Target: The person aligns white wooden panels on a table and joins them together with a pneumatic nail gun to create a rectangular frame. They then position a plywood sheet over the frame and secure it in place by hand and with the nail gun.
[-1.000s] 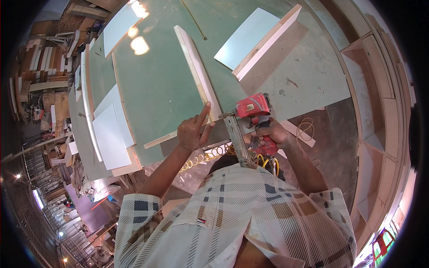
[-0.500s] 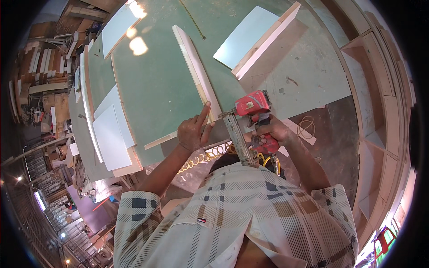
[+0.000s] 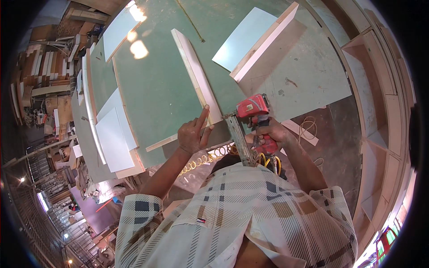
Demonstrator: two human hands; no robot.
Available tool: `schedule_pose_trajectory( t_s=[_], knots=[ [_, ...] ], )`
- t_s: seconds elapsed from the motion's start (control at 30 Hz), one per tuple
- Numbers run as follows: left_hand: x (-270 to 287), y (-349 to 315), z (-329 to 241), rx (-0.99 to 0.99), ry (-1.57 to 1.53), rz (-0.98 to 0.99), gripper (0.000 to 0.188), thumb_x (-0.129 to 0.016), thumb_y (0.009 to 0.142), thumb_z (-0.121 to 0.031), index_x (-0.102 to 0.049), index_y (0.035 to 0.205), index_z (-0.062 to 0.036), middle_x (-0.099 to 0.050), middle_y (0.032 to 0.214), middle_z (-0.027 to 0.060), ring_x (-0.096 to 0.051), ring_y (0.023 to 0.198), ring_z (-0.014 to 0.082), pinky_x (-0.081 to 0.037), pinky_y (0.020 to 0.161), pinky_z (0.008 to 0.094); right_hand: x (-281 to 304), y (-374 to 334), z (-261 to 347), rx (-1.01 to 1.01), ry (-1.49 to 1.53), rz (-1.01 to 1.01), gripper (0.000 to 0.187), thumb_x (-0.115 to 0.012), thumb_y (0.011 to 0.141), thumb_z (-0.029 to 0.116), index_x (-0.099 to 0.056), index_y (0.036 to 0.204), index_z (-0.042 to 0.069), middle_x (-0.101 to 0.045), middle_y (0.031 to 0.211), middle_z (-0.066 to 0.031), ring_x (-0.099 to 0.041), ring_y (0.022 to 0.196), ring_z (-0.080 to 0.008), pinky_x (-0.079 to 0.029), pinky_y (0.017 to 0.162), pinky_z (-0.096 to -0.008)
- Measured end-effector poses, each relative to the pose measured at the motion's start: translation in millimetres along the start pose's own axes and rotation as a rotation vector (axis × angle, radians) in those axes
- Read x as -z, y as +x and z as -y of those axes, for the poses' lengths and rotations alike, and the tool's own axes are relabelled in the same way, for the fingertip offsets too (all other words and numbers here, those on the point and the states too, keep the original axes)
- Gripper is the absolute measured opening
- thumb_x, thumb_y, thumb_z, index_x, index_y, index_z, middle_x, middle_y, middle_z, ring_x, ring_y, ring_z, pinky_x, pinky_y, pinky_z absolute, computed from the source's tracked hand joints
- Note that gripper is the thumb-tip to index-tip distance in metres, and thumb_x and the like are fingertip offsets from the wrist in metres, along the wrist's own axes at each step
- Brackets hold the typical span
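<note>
My right hand (image 3: pixel 273 132) is closed around the grip of a red pneumatic nail gun (image 3: pixel 253 106). Its long metal magazine slants down toward my shirt, and its nose is just right of the near end of a long narrow white board (image 3: pixel 196 73) with a raw wood edge. At that end, my left hand (image 3: pixel 193 132) holds the board, with the index finger stretched along the wood edge and the thumb lower down. A thin wooden strip (image 3: pixel 161 142) runs leftward from under this hand. A yellow coiled air hose (image 3: pixel 201 160) passes below my hands.
The green worktop (image 3: pixel 152 85) carries a white panel with a wood-edged board (image 3: pixel 254 42) at the far right and a tape measure (image 3: pixel 192 22). White panels (image 3: pixel 111 134) lie at the left. Open wooden shelving (image 3: pixel 373 85) curves along the right; timber is stacked far left.
The nail gun has shifted very slightly down, its nose a little farther from the board's end. My left hand keeps its place on the board.
</note>
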State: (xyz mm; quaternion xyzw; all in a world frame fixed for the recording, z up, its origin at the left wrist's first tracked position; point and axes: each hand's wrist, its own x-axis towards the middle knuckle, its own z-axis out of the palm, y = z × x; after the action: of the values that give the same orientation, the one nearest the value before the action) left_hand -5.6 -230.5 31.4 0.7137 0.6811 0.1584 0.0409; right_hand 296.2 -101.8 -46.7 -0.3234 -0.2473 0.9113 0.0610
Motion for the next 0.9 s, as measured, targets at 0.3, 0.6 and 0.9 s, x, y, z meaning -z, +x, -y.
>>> schedule_pose_trajectory(
  t_s=[0.3, 0.6, 0.9],
  knots=[
    [-2, -1, 0, 0.008, -0.034, -0.015, 0.067, -0.069, 0.095, -0.035, -0.050, 0.155, -0.0119, -0.067, 0.071, 0.0086, -0.062, 0.054, 0.0245, -0.050, 0.053, 0.0368, -3, 1, 0, -0.063, 0.041, 0.031, 0.041, -0.075, 0.084, -0.003, -0.060, 0.121, 0.004, -0.066, 0.099, -0.0052, -0.060, 0.064, -0.0091, -0.051, 0.055, -0.0262],
    [0, -3, 0, 0.027, -0.005, 0.023, 0.066, -0.067, 0.096, -0.037, -0.050, 0.155, -0.0120, -0.065, 0.068, 0.0102, -0.061, 0.052, 0.0257, -0.049, 0.052, 0.0377, -11, 2, 11, -0.061, -0.010, 0.024, 0.043, -0.073, 0.082, -0.005, -0.059, 0.121, 0.004, -0.065, 0.090, -0.0045, -0.061, 0.066, -0.0102, -0.051, 0.054, -0.0273],
    [1, 4, -6, -0.037, -0.001, -0.039, 0.071, -0.070, 0.093, -0.033, -0.048, 0.157, -0.0120, -0.063, 0.067, 0.0134, -0.062, 0.053, 0.0300, -0.049, 0.052, 0.0414, -14, -13, 21, 0.022, -0.050, -0.045, 0.027, -0.074, 0.082, -0.004, -0.062, 0.106, 0.001, -0.062, 0.073, -0.0054, -0.062, 0.058, -0.0141, -0.050, 0.051, -0.0291]
  ],
)
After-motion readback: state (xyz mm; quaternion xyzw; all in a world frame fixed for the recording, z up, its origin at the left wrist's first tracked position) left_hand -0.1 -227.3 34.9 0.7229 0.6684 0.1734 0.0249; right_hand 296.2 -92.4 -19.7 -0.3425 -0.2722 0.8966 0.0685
